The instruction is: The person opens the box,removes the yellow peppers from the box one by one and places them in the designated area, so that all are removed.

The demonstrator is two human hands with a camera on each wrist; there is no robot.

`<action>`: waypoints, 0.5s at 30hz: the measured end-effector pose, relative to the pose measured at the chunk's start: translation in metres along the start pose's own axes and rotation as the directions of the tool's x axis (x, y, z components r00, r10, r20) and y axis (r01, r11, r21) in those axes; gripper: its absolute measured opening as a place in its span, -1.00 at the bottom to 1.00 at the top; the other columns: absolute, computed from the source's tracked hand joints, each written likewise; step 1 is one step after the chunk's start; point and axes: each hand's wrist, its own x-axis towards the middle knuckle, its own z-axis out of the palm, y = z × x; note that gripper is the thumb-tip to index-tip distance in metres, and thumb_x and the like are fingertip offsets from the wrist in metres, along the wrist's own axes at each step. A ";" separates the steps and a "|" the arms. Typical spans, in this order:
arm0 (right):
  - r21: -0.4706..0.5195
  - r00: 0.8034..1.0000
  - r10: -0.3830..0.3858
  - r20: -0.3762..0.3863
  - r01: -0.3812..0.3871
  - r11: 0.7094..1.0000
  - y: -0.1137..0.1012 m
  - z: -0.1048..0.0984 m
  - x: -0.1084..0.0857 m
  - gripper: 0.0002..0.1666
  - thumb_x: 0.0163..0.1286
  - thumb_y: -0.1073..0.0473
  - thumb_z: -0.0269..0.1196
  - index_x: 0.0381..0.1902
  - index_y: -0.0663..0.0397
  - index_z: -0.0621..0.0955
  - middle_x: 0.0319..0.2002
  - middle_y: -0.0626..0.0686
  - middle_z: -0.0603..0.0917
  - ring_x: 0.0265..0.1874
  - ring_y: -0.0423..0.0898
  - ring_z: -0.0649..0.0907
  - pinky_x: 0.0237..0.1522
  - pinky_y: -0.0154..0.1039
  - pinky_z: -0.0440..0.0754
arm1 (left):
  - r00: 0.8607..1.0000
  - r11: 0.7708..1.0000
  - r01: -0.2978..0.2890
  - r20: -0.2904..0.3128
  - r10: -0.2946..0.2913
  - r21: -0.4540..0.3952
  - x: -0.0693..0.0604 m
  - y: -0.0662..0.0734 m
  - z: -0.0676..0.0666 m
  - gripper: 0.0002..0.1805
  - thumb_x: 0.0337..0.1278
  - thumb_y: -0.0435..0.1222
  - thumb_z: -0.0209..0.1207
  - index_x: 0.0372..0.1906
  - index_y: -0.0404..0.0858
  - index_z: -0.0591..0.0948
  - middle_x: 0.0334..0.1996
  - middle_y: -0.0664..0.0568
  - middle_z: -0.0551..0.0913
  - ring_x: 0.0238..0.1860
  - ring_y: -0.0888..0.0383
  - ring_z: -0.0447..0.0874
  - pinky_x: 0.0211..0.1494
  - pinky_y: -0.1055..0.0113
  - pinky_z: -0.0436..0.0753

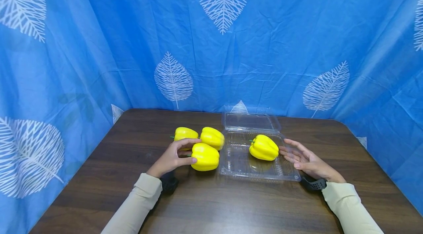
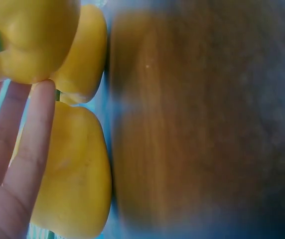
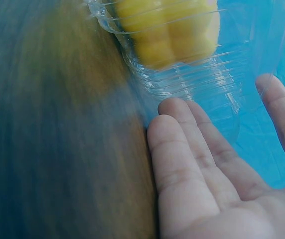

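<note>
My left hand [image 1: 171, 157] grips a yellow bell pepper [image 1: 205, 157], thumb on the near side and fingers on the far side. The left wrist view shows fingertips [image 2: 44, 92] against the underside of that pepper. Just behind stand two more yellow bell peppers, one on the left [image 1: 185, 133] and one on the right [image 1: 212, 138]. A clear plastic clamshell container [image 1: 231, 166] lies with its lid folded back, and another yellow bell pepper [image 1: 263, 148] rests in its base. My right hand [image 1: 308, 162], fingers extended, is at the container's right wall.
The container's raised lid [image 1: 251, 122] reaches toward the back edge of the dark wooden table [image 1: 211, 204]. A blue curtain [image 1: 281, 43] with white leaf prints hangs behind and on both sides. Each wrist wears a black band [image 1: 315, 183].
</note>
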 end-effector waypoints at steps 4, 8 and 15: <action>-0.001 1.000 0.003 -0.001 -0.003 1.000 0.000 0.000 0.000 -0.16 0.62 0.42 0.11 0.69 -0.28 0.21 0.53 -0.26 0.45 0.47 -0.33 0.49 0.42 -0.41 0.46 | 1.000 1.000 0.018 0.025 -0.019 0.025 0.000 0.000 0.000 -0.33 0.38 -0.35 0.38 0.47 -0.54 0.46 0.39 -0.43 0.53 0.31 -0.33 0.61 0.39 -0.05 0.66; -0.005 1.000 0.002 -0.008 -0.002 1.000 0.000 0.001 0.000 -0.17 0.61 0.42 0.12 0.68 -0.27 0.22 0.52 -0.25 0.46 0.47 -0.32 0.50 0.42 -0.41 0.47 | 0.998 0.999 0.046 0.049 -0.048 0.024 0.001 0.000 0.001 -0.32 0.38 -0.34 0.39 0.48 -0.53 0.45 0.40 -0.42 0.52 0.33 -0.35 0.60 0.38 -0.14 0.64; 0.004 1.000 0.005 -0.009 -0.005 1.000 -0.001 0.002 0.000 -0.17 0.61 0.43 0.11 0.68 -0.28 0.23 0.52 -0.25 0.46 0.47 -0.32 0.50 0.42 -0.41 0.46 | 0.996 0.997 0.059 0.071 -0.062 0.042 0.002 -0.002 0.004 -0.31 0.38 -0.33 0.40 0.48 -0.51 0.45 0.41 -0.41 0.51 0.34 -0.35 0.58 0.41 -0.22 0.60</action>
